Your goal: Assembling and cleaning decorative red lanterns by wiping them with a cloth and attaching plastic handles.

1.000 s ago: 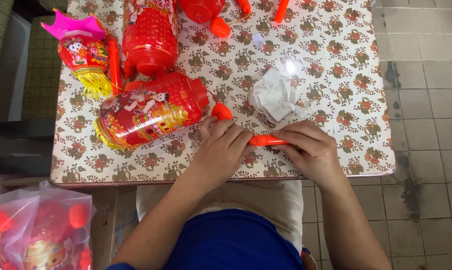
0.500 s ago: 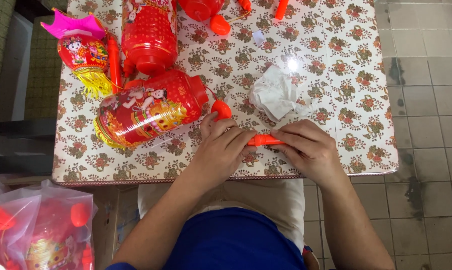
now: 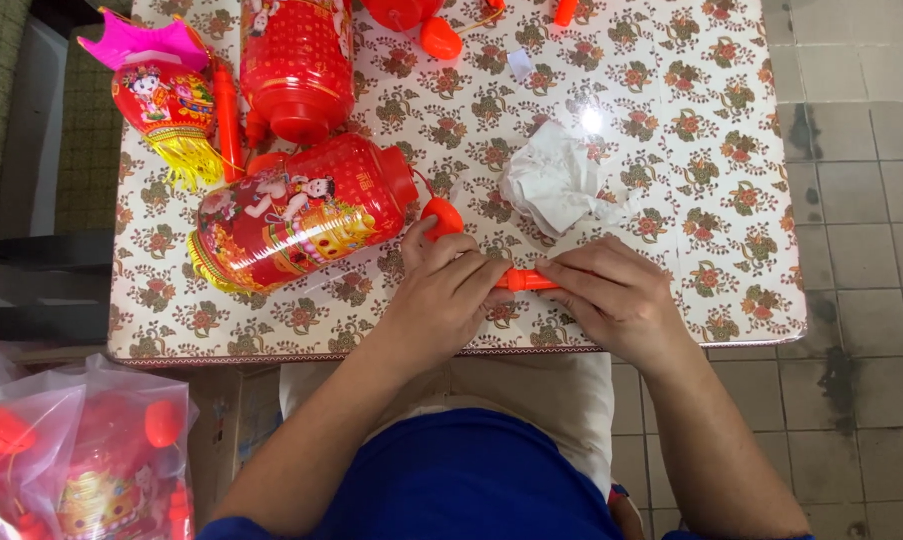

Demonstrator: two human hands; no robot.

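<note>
We sit at a small surface (image 3: 732, 300) covered in a cream cloth printed with red-brown flowers, standing on a grey tiled floor (image 3: 852, 150). Our left hand (image 3: 442, 300) and right hand (image 3: 612, 295) meet near its front edge, both closed around a slim orange plastic stick (image 3: 528, 281) that lies level between them; only its short middle stretch shows. The left grip wraps one end with the fingers curled over it, and the right grip pinches the other end between thumb and fingers. Just above the left hand an orange cap (image 3: 442, 217) rests beside the mouth of a red lantern (image 3: 297, 225) lying on its side, printed with small figures and gold trim.

From how things lie, we judge the work to be midway. The lying lantern has no stick fitted to it, and the stick is in our hands apart from it. Farther back stand another red lantern (image 3: 297, 65), a smaller one with a pink crown and yellow tassel (image 3: 167, 95), and loose orange parts. A crumpled white wrapper (image 3: 557, 180) lies near the right hand. At lower left, clear bags (image 3: 72, 460) hold more red lanterns, seemingly packed.
</note>
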